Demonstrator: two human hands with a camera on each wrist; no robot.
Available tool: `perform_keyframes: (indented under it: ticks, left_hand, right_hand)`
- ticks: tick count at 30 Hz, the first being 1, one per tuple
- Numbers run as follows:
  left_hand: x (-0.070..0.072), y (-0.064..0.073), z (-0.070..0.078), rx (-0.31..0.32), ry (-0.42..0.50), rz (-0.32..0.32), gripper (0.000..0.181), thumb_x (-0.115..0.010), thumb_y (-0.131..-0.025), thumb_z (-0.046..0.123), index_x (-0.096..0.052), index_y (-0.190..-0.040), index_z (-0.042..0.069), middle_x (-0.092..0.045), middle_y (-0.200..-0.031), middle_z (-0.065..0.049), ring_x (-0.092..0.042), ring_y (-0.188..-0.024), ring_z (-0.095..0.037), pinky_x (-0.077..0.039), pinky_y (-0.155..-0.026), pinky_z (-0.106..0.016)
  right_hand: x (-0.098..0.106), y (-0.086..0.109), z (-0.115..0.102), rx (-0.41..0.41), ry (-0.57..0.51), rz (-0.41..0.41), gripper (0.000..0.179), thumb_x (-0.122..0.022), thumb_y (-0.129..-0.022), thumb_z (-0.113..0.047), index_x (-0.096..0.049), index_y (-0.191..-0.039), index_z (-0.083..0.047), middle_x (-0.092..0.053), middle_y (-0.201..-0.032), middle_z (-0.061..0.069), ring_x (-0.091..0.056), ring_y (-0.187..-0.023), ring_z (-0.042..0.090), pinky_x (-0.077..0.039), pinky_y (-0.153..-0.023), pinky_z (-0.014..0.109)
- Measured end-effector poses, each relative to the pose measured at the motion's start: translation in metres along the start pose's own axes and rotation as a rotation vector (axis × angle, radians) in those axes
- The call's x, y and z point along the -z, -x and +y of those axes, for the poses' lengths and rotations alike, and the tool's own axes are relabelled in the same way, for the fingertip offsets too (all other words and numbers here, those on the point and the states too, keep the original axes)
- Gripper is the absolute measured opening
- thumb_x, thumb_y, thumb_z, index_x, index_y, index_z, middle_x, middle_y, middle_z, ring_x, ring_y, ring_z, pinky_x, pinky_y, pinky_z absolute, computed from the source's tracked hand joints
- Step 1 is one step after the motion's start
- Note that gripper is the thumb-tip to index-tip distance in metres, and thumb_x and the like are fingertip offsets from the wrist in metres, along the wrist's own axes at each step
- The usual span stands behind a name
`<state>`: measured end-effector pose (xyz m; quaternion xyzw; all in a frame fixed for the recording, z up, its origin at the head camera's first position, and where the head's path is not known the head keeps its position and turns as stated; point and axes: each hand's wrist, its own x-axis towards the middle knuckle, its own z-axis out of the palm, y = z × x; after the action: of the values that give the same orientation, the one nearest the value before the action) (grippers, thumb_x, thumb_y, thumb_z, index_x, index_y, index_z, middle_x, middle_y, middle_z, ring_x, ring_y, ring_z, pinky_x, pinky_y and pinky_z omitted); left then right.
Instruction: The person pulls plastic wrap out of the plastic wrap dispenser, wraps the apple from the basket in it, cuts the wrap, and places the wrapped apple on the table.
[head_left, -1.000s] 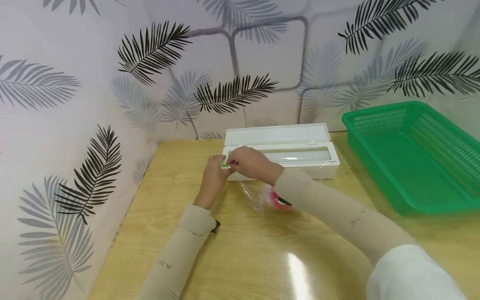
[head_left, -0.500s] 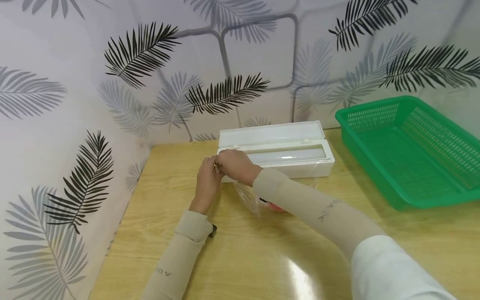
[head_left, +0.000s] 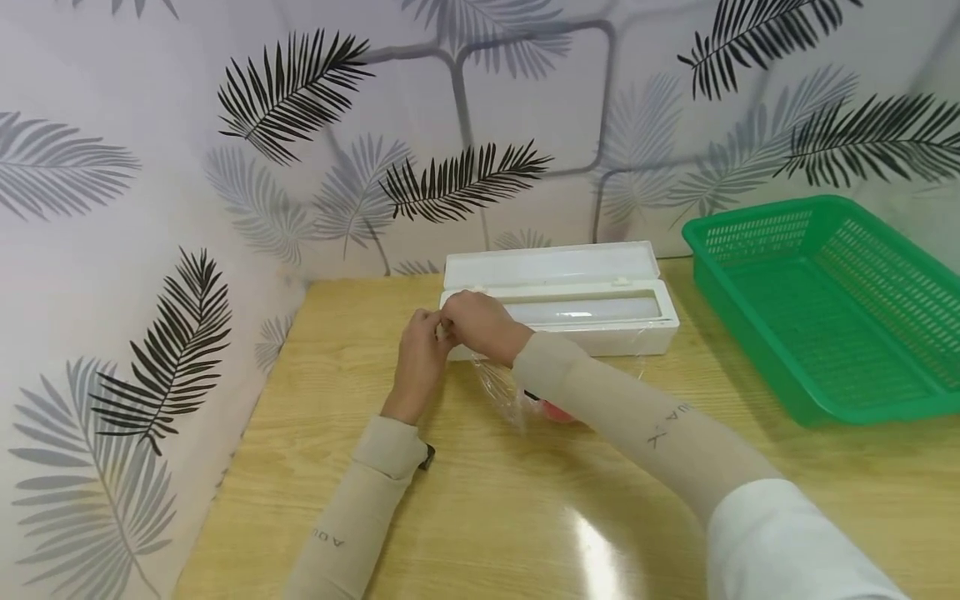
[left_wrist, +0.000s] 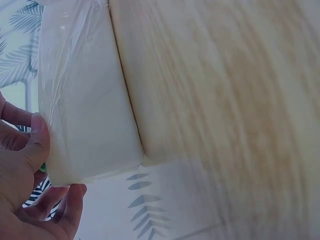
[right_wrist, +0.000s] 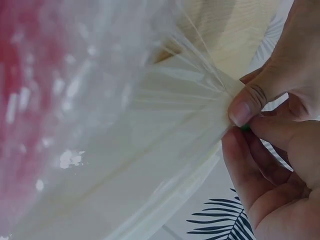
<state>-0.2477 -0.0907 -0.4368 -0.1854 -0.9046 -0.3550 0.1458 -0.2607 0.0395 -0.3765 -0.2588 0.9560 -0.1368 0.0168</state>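
A long white cling film box [head_left: 600,337] stands with its lid up near the wall, a roll [head_left: 592,310] inside. Clear film [head_left: 501,392] hangs creased over its front. My left hand [head_left: 420,354] grips the box's left end, its thumb on the front face in the left wrist view. Right against it, my right hand [head_left: 480,321] pinches a small green slider [right_wrist: 245,127] at that same corner, mostly hidden by fingers. A pink thing [head_left: 557,412] with a black part lies under the film, partly covered by the right sleeve.
A green plastic basket [head_left: 802,392] sits to the right of the box. The wooden table [head_left: 495,517] meets a wall [head_left: 525,108] with a leaf print behind and to the left.
The right hand has drawn slightly left, closer against the left hand, and the green slider is now hidden in the head view. The right sleeve covers more of the pink thing.
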Motion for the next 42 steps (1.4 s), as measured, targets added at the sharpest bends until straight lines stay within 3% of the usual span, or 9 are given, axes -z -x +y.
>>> perform_keyframes:
  ticks: [4,7,12,15,22,26,33,42]
  left_hand:
    - [0.002,-0.004,-0.002,0.008,-0.006,-0.005,0.021,-0.073,-0.08,0.014,-0.068,-0.096,0.001,-0.055,-0.089,-0.009,-0.05,-0.074,-0.021,-0.047,-0.064,-0.031]
    - [0.003,-0.003,-0.003,-0.001,-0.016,0.004,0.019,-0.073,-0.08,0.013,-0.068,-0.094,0.002,-0.055,-0.088,-0.009,-0.049,-0.072,-0.02,-0.046,-0.062,-0.03]
    - [0.003,-0.003,-0.004,-0.031,-0.014,0.03,0.021,-0.073,-0.079,0.013,-0.068,-0.096,0.002,-0.055,-0.087,-0.011,-0.047,-0.069,-0.021,-0.044,-0.059,-0.03]
    - [0.003,-0.004,-0.001,-0.045,0.005,0.024,0.025,-0.073,-0.078,0.016,-0.069,-0.098,0.002,-0.057,-0.089,-0.011,-0.049,-0.071,-0.021,-0.045,-0.06,-0.031]
    - [0.003,-0.004,0.004,-0.007,0.036,-0.002,0.027,-0.072,-0.077,0.021,-0.069,-0.1,0.006,-0.056,-0.089,-0.007,-0.044,-0.071,-0.019,-0.04,-0.059,-0.029]
    - [0.003,-0.003,0.003,-0.03,0.031,0.006,0.027,-0.072,-0.078,0.021,-0.07,-0.099,0.005,-0.055,-0.086,-0.008,-0.042,-0.068,-0.018,-0.038,-0.056,-0.029]
    - [0.003,-0.002,0.0,-0.063,0.011,-0.003,0.028,-0.071,-0.078,0.023,-0.068,-0.097,0.002,-0.057,-0.091,-0.01,-0.047,-0.069,-0.018,-0.044,-0.06,-0.027]
    - [0.003,0.001,0.0,-0.051,0.009,-0.008,0.029,-0.07,-0.078,0.023,-0.067,-0.097,0.0,-0.056,-0.093,-0.011,-0.053,-0.075,-0.021,-0.047,-0.063,-0.028]
  right_hand:
    - [0.007,-0.003,-0.001,-0.006,-0.014,-0.039,0.021,-0.07,-0.082,-0.019,-0.058,-0.067,-0.011,-0.054,-0.075,-0.004,-0.042,-0.064,0.01,-0.036,-0.054,0.02]
    - [0.011,-0.004,-0.001,0.003,-0.026,-0.054,0.028,-0.072,-0.081,-0.016,-0.051,-0.064,-0.009,-0.044,-0.07,-0.002,-0.035,-0.062,0.012,-0.031,-0.053,0.022]
    - [0.015,-0.003,-0.001,0.002,-0.009,-0.058,0.007,-0.067,-0.084,-0.005,-0.067,-0.078,-0.008,-0.058,-0.077,-0.002,-0.044,-0.068,0.012,-0.041,-0.059,0.023]
    - [0.017,-0.001,0.0,-0.014,0.004,-0.068,0.012,-0.061,-0.086,0.001,-0.07,-0.085,-0.007,-0.063,-0.084,0.0,-0.049,-0.072,0.014,-0.045,-0.064,0.025]
    - [0.017,0.002,0.003,-0.001,0.022,-0.068,0.011,-0.063,-0.088,-0.007,-0.07,-0.097,-0.005,-0.065,-0.098,0.004,-0.057,-0.089,0.017,-0.05,-0.076,0.026]
    - [0.017,0.004,0.005,0.018,0.034,-0.057,0.01,-0.062,-0.089,-0.007,-0.07,-0.095,-0.004,-0.066,-0.097,0.005,-0.058,-0.091,0.019,-0.05,-0.078,0.028]
    - [0.019,0.009,0.011,0.014,0.041,-0.067,0.012,-0.059,-0.089,-0.002,-0.069,-0.096,-0.003,-0.066,-0.098,0.007,-0.059,-0.093,0.019,-0.05,-0.08,0.028]
    - [0.019,0.017,0.02,0.034,0.025,-0.063,0.018,-0.052,-0.088,0.007,-0.067,-0.087,-0.003,-0.063,-0.088,0.005,-0.05,-0.078,0.015,-0.046,-0.07,0.029]
